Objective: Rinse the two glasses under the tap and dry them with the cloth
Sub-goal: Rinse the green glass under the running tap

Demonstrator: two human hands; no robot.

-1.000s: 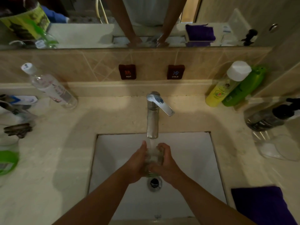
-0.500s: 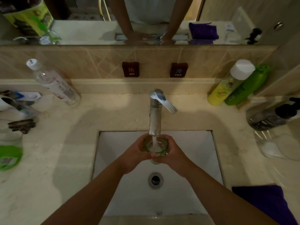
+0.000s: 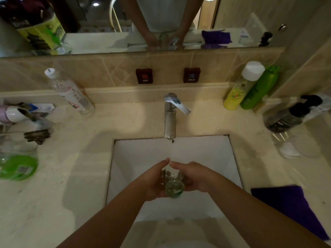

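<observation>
Both hands, left hand (image 3: pixel 154 181) and right hand (image 3: pixel 195 178), cup one glass (image 3: pixel 172 183) under the running tap (image 3: pixel 170 120); rinsing underway; purple cloth (image 3: pixel 286 206) near right unused; drying remains.

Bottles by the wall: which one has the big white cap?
The yellow bottle on the right. The green bottle beside it has a green top, and the clear bottle on the left has a small cap.

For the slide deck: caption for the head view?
Both hands hold a glass under the running tap over the sink.
</observation>
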